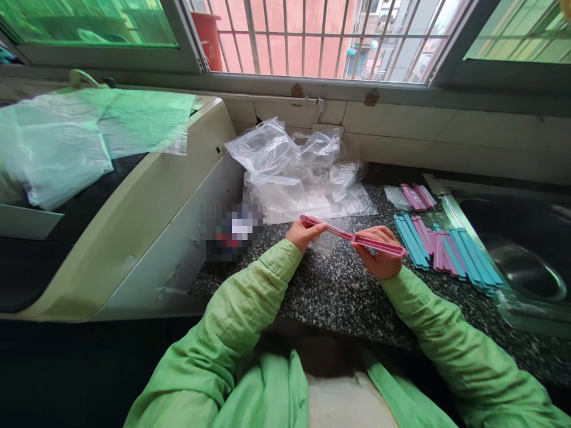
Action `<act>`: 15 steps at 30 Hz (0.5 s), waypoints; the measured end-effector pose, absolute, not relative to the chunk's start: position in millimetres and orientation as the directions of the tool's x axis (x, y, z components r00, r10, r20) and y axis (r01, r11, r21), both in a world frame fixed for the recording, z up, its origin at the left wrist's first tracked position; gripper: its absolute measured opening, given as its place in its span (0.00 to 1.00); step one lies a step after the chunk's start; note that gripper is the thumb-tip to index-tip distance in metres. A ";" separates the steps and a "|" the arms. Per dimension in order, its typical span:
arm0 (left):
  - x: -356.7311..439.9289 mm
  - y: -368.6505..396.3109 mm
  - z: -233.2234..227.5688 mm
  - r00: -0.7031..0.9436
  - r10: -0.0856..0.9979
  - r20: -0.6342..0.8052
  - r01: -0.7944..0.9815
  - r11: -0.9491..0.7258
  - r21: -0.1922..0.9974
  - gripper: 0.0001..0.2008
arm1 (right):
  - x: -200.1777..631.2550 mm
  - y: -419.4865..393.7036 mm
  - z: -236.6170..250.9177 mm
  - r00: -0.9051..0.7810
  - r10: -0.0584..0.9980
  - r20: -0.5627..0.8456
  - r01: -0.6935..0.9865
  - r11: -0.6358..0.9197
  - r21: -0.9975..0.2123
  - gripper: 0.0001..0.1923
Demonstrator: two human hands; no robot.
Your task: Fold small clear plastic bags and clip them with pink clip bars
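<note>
A pink plastic bag clip, long and narrow, spans the space between my hands above the counter. It looks opened out, its two slim arms meeting near the middle. My left hand pinches the clip's far left end between thumb and fingers. Around the right arm of the clip, close to the joint, my right hand is closed. To the right lie several teal clips and several pink-purple clips in rows, with more pink clips behind on a small clear bag.
Crumpled clear plastic bags are piled against the tiled wall. A metal sink borders the clips on the right. On the left stands a large cream appliance with a plastic sheet over it. A blurred dark item sits beside it.
</note>
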State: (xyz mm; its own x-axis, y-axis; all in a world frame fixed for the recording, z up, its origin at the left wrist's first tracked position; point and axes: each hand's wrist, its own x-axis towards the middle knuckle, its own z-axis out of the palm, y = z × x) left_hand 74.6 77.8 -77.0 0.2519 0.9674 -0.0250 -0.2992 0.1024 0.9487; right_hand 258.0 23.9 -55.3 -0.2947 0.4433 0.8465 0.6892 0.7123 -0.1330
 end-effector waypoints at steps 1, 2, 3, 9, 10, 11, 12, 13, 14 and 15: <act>75.4 77.4 -77.3 0.241 0.970 -0.028 -0.298 0.101 0.949 0.23 | 257.9 23.9 -55.3 -0.293 0.448 0.845 0.695 0.707 -0.134 0.03; 76.4 76.8 -77.6 0.229 0.973 -0.028 -0.301 0.098 0.949 0.23 | 257.8 23.9 -55.5 -0.290 0.454 0.843 0.702 0.699 -0.135 0.03; 77.3 76.1 -77.7 0.219 0.975 -0.027 -0.306 0.094 0.947 0.23 | 257.7 23.9 -55.8 -0.288 0.459 0.841 0.710 0.691 -0.134 0.04; 81.6 71.2 -77.9 0.185 0.983 -0.008 -0.321 0.069 0.945 0.22 | 257.4 24.9 -58.3 -0.286 0.464 0.838 0.737 0.665 -0.117 0.04; 81.9 70.8 -78.0 0.178 0.984 -0.004 -0.324 0.063 0.944 0.21 | 257.4 25.1 -58.6 -0.285 0.463 0.840 0.739 0.664 -0.115 0.04; 82.1 70.6 -78.2 0.176 0.984 -0.003 -0.326 0.061 0.943 0.21 | 257.5 25.4 -58.8 -0.286 0.458 0.842 0.739 0.664 -0.111 0.05; 82.1 70.6 -78.6 0.180 0.984 -0.004 -0.326 0.064 0.943 0.21 | 257.7 25.6 -59.0 -0.288 0.453 0.844 0.737 0.668 -0.107 0.05; 82.1 70.8 -79.0 0.187 0.982 -0.008 -0.324 0.069 0.944 0.21 | 257.8 25.9 -59.2 -0.290 0.447 0.846 0.735 0.671 -0.102 0.06; 82.1 71.2 -79.5 0.195 0.981 -0.011 -0.321 0.075 0.944 0.21 | 258.0 26.1 -59.3 -0.290 0.443 0.848 0.734 0.672 -0.100 0.06; 82.1 71.5 -80.0 0.200 0.980 -0.014 -0.319 0.078 0.944 0.21 | 258.2 26.4 -59.5 -0.291 0.441 0.849 0.733 0.673 -0.099 0.07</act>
